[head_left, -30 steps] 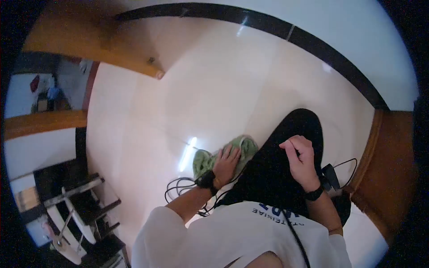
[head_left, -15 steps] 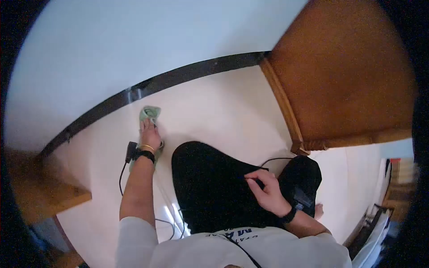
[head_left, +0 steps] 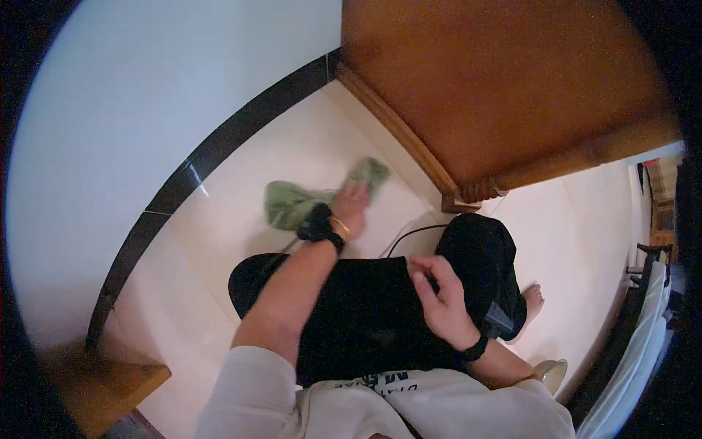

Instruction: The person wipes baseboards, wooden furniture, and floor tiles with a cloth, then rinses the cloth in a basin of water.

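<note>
My left hand (head_left: 352,210) presses a crumpled green cloth (head_left: 289,205) against the pale floor, its fingers over the cloth's right part. The hand and cloth are smeared by motion. A black strap and a yellow bracelet circle the left wrist, with a dark device beside them. My right hand (head_left: 443,301) rests above the black trousers (head_left: 358,314), fingers loosely bent, thumb a little apart. Nothing shows in it. A black band is round its wrist.
A brown wooden furniture panel (head_left: 497,88) with a foot (head_left: 461,203) stands at right. Dark skirting (head_left: 219,150) runs along the white wall (head_left: 183,80). A wooden corner (head_left: 131,384) juts in at lower left. A black cable (head_left: 409,235) lies on the floor.
My left hand has swept the green cloth rightward along the floor, toward the wooden panel. The view has turned. My right hand stays over the trousers.
</note>
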`<state>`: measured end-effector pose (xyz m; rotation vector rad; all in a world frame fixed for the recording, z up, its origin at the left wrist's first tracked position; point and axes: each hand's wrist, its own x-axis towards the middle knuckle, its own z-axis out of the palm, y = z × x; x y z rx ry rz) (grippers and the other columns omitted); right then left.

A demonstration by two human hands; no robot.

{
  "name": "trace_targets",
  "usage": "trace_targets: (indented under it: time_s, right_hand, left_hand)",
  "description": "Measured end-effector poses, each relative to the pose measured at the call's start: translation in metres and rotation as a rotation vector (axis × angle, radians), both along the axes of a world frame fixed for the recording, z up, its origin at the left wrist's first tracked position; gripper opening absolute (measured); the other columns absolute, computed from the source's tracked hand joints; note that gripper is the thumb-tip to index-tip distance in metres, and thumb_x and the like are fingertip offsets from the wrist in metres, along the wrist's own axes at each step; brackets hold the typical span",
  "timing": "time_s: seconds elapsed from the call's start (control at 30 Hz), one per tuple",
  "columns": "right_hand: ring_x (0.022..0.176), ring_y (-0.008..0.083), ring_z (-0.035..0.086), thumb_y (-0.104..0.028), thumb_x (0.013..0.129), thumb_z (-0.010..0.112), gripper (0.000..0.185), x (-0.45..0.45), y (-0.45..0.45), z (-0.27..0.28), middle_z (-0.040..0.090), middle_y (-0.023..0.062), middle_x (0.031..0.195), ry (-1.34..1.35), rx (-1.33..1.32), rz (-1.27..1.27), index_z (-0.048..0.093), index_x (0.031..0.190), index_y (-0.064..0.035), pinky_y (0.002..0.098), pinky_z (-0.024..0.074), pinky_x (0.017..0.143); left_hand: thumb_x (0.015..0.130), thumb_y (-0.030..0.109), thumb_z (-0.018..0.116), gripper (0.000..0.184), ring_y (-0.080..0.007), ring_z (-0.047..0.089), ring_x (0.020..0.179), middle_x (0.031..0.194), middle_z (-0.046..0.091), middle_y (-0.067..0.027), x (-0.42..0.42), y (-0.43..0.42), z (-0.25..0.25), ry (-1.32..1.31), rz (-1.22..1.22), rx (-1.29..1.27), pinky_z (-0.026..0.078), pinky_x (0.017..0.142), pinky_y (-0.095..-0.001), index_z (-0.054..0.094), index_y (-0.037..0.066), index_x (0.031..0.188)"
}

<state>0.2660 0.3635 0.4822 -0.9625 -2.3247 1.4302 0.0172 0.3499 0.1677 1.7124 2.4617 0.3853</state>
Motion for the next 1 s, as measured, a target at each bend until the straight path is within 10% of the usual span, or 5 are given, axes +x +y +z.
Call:
trace_targets:
  time_s: [0.13,0.33,0.67,0.83,1.0]
  right_hand:
    - [0.113,0.0183,0.059,-0.008,0.1,0.06,0.038,-0.011,0.012,-0.038,0.063,0.0121,0.121,0.058,0.016,-0.079,0.058,0.137,-0.0002,0.0305,0.0465,0.099]
    - [0.134,0.0417,0.052,-0.026,0.105,0.046,0.041,-0.054,0.028,-0.168,0.055,0.0295,0.141,-0.229,0.336,-0.232,0.066,0.129,-0.0001,0.047,0.0399,0.115]
    - [0.081,0.0459,0.071,-0.018,0.095,0.051,0.029,-0.087,0.069,-0.213,0.074,0.024,0.088,-0.783,0.532,0.172,0.071,0.102,0.0019,0.0534,0.0572,0.081]
    - [0.133,0.0437,0.05,-0.015,0.083,0.06,0.049,-0.069,0.053,-0.196,0.054,0.0328,0.139,-0.703,0.238,-0.388,0.059,0.128,0.0052,0.0519,0.0446,0.106]
    - [0.138,0.0436,0.044,-0.011,0.078,0.06,0.072,-0.028,0.04,-0.269,0.04,0.0301,0.155,-0.723,0.725,-0.146,0.044,0.146,0.0081,0.0495,0.0411,0.105]
  left_hand:
    - [0.091,0.022,0.055,0.056,-0.0389,0.037,0.148,0.159,0.042,-0.0156,0.097,0.008,0.053,-0.278,-0.299,0.007,0.028,0.117,-0.0655,0.053,0.005,0.145]
    - [0.092,0.028,0.056,0.052,-0.0381,0.047,0.138,0.147,0.051,-0.0213,0.122,-0.005,0.066,-0.551,-0.26,-0.013,0.033,0.117,-0.0545,0.058,0.003,0.138]
    - [0.089,0.025,0.057,0.032,-0.0369,0.058,0.117,0.125,0.065,-0.0203,0.091,-0.007,0.112,-0.449,0.083,0.028,0.042,0.106,-0.0471,0.073,0.002,0.105]
    - [0.094,0.02,0.052,0.039,-0.0423,0.049,0.132,0.136,0.06,-0.0236,0.069,-0.009,0.102,-0.198,0.333,-0.12,0.035,0.115,-0.0512,0.069,-0.006,0.118]
    - [0.096,0.018,0.05,0.049,-0.0436,0.035,0.147,0.153,0.045,-0.0278,0.059,-0.011,0.09,-0.125,0.159,-0.512,0.029,0.121,-0.0536,0.059,-0.01,0.135]
